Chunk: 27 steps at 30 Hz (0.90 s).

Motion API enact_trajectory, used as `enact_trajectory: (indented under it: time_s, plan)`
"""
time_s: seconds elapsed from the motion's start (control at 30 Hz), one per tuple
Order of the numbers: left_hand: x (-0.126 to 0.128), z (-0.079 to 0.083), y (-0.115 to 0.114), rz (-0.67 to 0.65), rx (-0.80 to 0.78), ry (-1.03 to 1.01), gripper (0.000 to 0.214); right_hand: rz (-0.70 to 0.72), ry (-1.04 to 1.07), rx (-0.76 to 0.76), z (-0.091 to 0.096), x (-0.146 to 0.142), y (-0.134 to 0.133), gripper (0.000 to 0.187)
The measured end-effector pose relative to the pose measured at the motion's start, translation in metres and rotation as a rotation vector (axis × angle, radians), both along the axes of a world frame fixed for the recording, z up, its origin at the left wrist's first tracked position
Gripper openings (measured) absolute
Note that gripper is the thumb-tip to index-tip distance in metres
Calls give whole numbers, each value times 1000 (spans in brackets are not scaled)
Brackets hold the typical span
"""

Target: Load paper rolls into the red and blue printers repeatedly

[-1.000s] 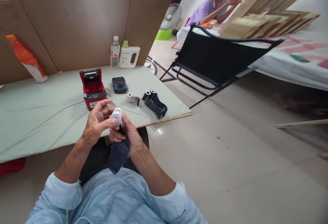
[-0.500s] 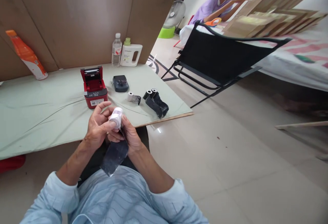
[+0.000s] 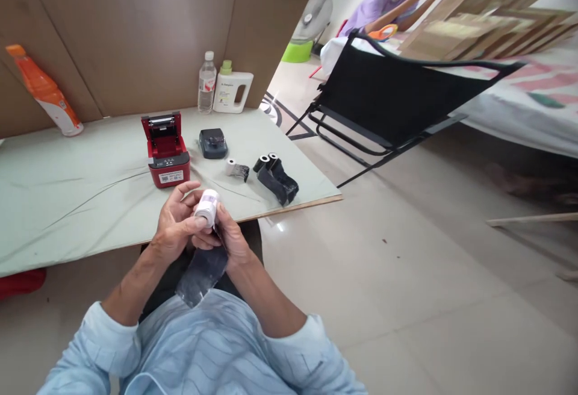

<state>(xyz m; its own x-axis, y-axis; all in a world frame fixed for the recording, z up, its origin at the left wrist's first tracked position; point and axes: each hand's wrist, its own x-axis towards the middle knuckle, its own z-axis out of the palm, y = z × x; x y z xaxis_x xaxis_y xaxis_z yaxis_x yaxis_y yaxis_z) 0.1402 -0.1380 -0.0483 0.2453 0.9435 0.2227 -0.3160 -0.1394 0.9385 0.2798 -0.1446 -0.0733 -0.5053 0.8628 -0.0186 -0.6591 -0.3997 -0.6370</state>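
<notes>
Between my two hands, above my lap at the table's front edge, is a small white paper roll (image 3: 208, 205). My left hand (image 3: 177, 217) grips its left side, thumb across the near end. My right hand (image 3: 232, 238) closes on its right side. A strip of dark film (image 3: 203, 274) hangs below the roll and passes by my right fingers. Just beyond my hands stands a red label printer (image 3: 166, 154) with its lid up. To the right lie a small white roll (image 3: 231, 167) with a dark tail and two rolls with black strips (image 3: 277, 181).
A dark small device (image 3: 214, 143) sits behind the rolls. Along the cardboard wall (image 3: 135, 34) stand a clear bottle (image 3: 206, 85), a white jug (image 3: 232, 91) and a tilted orange bottle (image 3: 45, 94). A black folding chair (image 3: 361, 97) is right of the table; a person in purple (image 3: 372, 3) sits beyond.
The view has shifted slightly. Both hands keep hold of the white roll, and the dark strip still hangs below; little else differs.
</notes>
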Motion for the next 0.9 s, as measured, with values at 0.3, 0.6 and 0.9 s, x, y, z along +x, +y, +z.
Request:
enact_trajectory:
  time_s: [0.3, 0.6, 0.9]
  plan:
    - [-24, 30, 12, -112, 230, 429, 72, 66, -126, 14, -2, 12, 5, 54]
    - [-21, 22, 13, -188, 161, 372, 71, 99, -134, 14, -3, 17, 4, 52]
    - [5, 6, -5, 26, 50, 6, 70, 14, 115, -36, -2, -4, -3, 50]
